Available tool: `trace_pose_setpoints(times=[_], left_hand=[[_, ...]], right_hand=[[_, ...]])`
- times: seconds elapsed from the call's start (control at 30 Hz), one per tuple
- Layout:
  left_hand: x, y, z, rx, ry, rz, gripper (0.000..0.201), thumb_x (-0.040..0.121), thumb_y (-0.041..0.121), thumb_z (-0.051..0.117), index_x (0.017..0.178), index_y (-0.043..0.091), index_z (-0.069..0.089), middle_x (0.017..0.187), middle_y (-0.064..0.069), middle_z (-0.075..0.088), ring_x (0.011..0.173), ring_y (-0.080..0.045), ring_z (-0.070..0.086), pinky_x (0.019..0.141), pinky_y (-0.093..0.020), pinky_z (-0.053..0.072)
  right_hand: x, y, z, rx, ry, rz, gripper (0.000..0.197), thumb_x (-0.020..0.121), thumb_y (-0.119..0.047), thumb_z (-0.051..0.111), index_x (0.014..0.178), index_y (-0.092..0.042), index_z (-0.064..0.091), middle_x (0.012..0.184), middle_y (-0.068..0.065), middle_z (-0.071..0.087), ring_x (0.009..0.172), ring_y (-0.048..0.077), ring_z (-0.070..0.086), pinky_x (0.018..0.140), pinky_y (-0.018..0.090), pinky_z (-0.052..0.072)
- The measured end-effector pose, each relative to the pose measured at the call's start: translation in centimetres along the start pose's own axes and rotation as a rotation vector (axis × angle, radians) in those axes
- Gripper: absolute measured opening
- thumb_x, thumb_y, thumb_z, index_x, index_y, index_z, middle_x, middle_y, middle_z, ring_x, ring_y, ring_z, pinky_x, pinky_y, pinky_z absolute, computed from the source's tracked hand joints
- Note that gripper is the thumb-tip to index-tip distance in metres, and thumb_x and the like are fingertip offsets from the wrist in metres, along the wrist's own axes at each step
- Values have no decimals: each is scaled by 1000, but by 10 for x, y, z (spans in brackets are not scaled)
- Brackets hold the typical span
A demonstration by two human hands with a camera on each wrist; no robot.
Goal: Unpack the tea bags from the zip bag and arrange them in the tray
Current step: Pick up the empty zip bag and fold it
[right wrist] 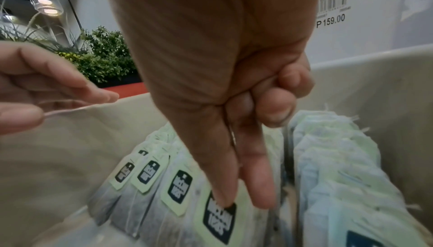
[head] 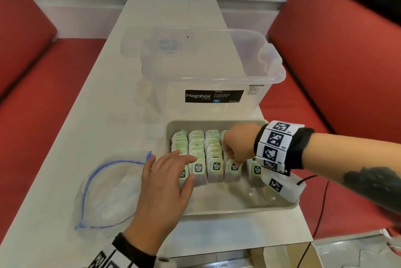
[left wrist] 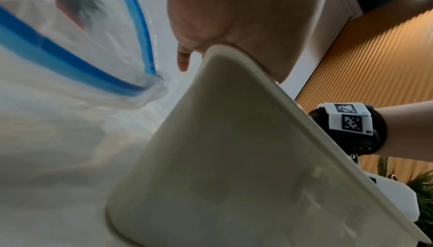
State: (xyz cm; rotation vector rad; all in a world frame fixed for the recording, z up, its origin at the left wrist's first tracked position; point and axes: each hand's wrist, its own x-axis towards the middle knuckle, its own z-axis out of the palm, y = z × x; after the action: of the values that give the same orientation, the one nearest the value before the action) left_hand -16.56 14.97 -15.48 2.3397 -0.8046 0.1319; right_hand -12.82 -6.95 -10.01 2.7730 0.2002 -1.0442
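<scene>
A cream tray (head: 217, 210) holds several rows of tea bags (head: 213, 152) with green tags, standing upright and packed close. My left hand (head: 186, 165) lies open over the tray's left side, its spread fingers touching the front bags of the left rows. My right hand (head: 235, 160) reaches down onto the fourth row. In the right wrist view, the right hand (right wrist: 243, 201) pinches the front tea bag (right wrist: 220, 221) with thumb and forefinger, the other fingers curled. The clear zip bag (head: 108, 191) with a blue seal lies gaping on the table left of the tray; I cannot tell what it holds.
A clear Megabox storage bin (head: 206, 68) stands right behind the tray. The white table (head: 65, 137) is narrow, with red benches (head: 336, 61) on both sides. A black cable (head: 321, 202) hangs off the right edge. The tray's front floor (head: 227, 194) is bare.
</scene>
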Motion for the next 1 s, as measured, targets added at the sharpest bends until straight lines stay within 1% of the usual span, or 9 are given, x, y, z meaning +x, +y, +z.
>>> trace_pose_setpoints(times=[0.23,0.47,0.57,0.63,0.7,0.77,0.83,0.9,1.0], left_hand=[[-1,0,-1,-14,-44,-46,28,84,41,41,109,38,54,110,19,61,119,-3,46,109,-37,21],[1,-1,-16,-80,66,-30,23,85,34,43,105,40,51,110,26,54,118,5,40,108,-36,23],[2,-15,-43,-67,186,-77,20,82,24,45,96,38,51,116,20,55,124,-9,44,107,-46,30],[-1,-31,-63,-21,225,-125,23,79,11,55,83,33,50,121,12,57,128,-17,42,106,-43,32],[-7,-48,-80,22,161,-194,36,74,-1,65,70,33,52,128,6,56,133,-20,36,100,-31,29],[-13,-61,-91,92,7,-241,39,73,2,68,66,39,56,136,8,49,138,-19,30,95,-28,31],[-20,-70,-96,210,-145,-248,32,79,12,66,82,43,64,146,11,37,139,-15,26,96,-29,36],[-21,-85,-95,290,-243,-267,36,84,14,60,110,39,63,150,10,31,135,-13,34,96,-26,38],[-13,-103,-100,163,-243,-315,51,83,-6,49,120,28,60,138,2,48,116,-17,55,92,-22,40]], right_hand=[[6,-1,-5,-24,-20,-17,10,78,-22,69,86,-17,70,88,0,70,85,20,65,66,26,48],[-1,1,-11,-2,17,4,10,76,-28,73,81,-22,66,72,-8,59,75,15,57,54,21,39],[-11,2,-13,14,103,37,17,76,-36,72,85,-22,67,80,-6,64,74,14,56,50,20,34],[-19,1,-15,45,170,54,21,77,-41,71,87,-23,68,83,-6,65,75,14,56,49,20,33],[-27,-1,-18,91,230,63,23,78,-45,68,88,-25,68,81,-8,63,74,13,55,50,20,32],[-34,-6,-21,149,289,71,22,79,-47,66,86,-26,67,81,-8,64,75,13,56,53,21,35],[-38,-15,-24,213,343,81,21,79,-47,65,84,-27,67,81,-7,65,77,14,59,58,24,40],[-44,-26,-26,276,388,85,19,79,-47,65,81,-28,65,79,-7,64,77,14,59,61,25,42],[-56,-46,-28,388,431,73,16,82,-46,64,81,-30,64,78,-8,64,75,12,59,57,23,38]])
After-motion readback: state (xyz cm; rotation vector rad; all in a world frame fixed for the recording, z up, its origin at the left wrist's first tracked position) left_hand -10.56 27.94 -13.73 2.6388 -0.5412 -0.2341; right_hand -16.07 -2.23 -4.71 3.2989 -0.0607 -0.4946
